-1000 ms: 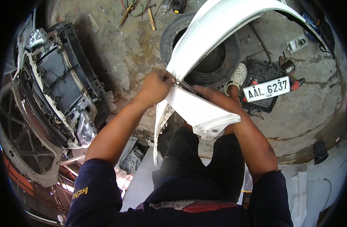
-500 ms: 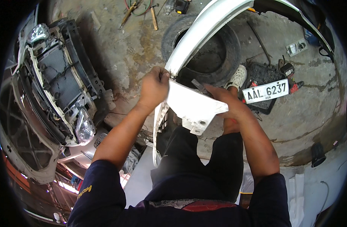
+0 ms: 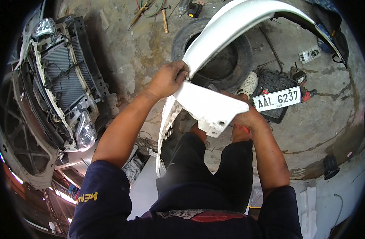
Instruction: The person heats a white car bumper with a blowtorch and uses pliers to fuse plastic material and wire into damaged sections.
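Observation:
A white car fender (image 3: 238, 20) arches across my front, its flat, bracketed end (image 3: 210, 101) over my knees. My left hand (image 3: 168, 79) is closed, thumb and fingers pinching the fender's edge where the arch meets this end. Behind the flat end is my right hand (image 3: 248, 116), mostly covered by the panel. It is closed on a tool whose red handle (image 3: 242, 128) shows below the hand; a bit of grey metal peeks out above the panel. The tool's exact kind is hidden.
An old tire (image 3: 182, 46) lies under the arch. To the right are a black tray (image 3: 272, 79) and a white license plate (image 3: 276, 98). A hammer (image 3: 165, 22) lies at the back. On the left stands a car with its front stripped, radiator (image 3: 65, 71) exposed.
The fender has tilted, its flat end shifting slightly right. My left hand has moved a little up and right. My right hand and the tool have slipped further behind the panel.

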The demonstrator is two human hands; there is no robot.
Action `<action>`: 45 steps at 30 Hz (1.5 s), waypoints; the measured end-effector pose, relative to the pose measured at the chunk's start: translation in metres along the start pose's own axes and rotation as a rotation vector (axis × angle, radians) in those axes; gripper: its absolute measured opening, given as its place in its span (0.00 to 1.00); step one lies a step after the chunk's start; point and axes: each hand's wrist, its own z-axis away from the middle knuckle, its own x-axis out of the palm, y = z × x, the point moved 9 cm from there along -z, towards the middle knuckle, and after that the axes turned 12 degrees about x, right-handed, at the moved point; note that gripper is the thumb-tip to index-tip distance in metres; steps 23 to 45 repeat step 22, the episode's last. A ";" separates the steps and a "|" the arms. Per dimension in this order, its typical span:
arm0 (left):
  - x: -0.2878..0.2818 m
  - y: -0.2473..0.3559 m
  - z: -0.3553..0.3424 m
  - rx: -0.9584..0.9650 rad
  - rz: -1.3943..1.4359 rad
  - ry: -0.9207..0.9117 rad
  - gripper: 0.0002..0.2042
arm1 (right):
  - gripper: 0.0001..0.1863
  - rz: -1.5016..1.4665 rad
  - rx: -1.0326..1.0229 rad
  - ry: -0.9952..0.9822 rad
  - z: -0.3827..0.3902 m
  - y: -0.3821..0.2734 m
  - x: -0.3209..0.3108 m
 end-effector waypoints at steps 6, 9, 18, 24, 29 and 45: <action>0.008 -0.054 0.024 -0.510 0.408 0.058 0.07 | 0.26 0.181 -0.109 0.134 -0.003 0.017 0.001; 0.021 -0.069 0.030 -0.687 0.721 -0.007 0.08 | 0.25 0.109 -0.060 0.056 -0.026 0.049 0.013; 0.017 -0.021 0.010 -0.722 0.720 -0.090 0.07 | 0.22 0.318 -0.288 0.261 -0.034 0.074 0.033; -0.026 0.024 0.024 -0.547 0.844 0.221 0.07 | 0.33 -0.004 -0.078 0.119 -0.015 0.086 0.028; -0.026 0.024 0.024 -0.547 0.844 0.221 0.07 | 0.33 -0.004 -0.078 0.119 -0.015 0.086 0.028; -0.026 0.024 0.024 -0.547 0.844 0.221 0.07 | 0.33 -0.004 -0.078 0.119 -0.015 0.086 0.028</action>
